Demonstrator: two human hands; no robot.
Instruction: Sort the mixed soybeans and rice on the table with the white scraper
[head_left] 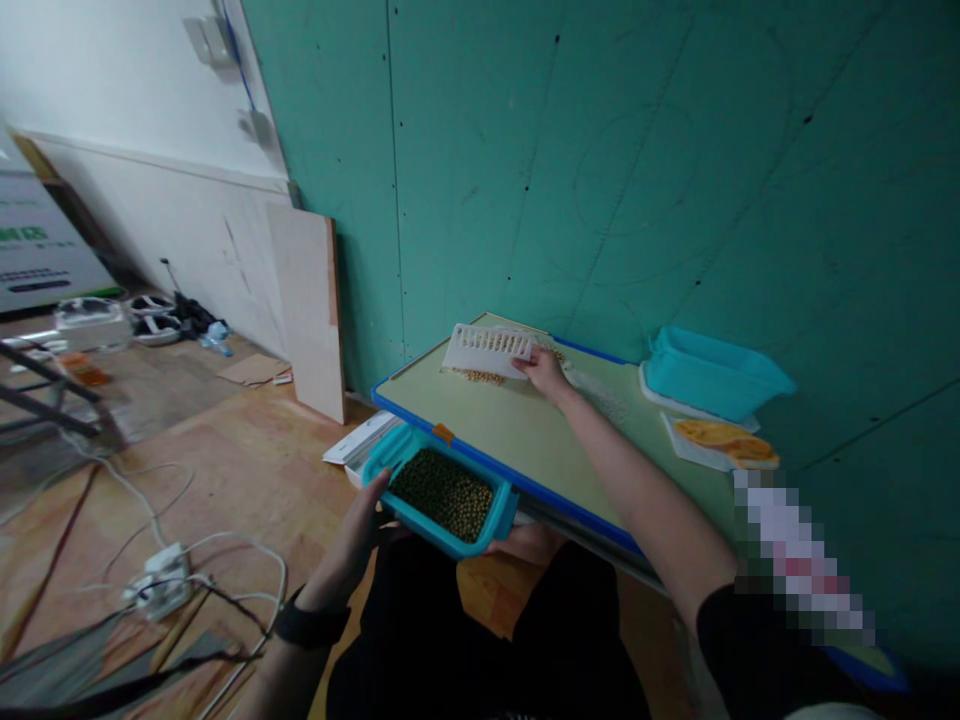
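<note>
My left hand (pixel 375 510) is closed on the left rim of a teal plastic bin (pixel 431 535), just below the table's front edge. Dark green beans (pixel 424 480) and pale tan beans (pixel 471 503) lie inside it. Across the table, my right hand (pixel 546 372) grips the right end of a white slotted plastic plate (pixel 484 355), held tilted above the tabletop. Loose tan beans (pixel 480 377) lie along the plate's lower edge, and more show through its slots. White grains (pixel 600 393) are spread to the right of this hand.
The pale table (pixel 495 425) has a blue edge and stands against a green wall. At its right are another teal bin (pixel 712 372) and a yellow cloth (pixel 724 440) on a white tray. Cables and a power strip (pixel 161 580) lie on the floor at left.
</note>
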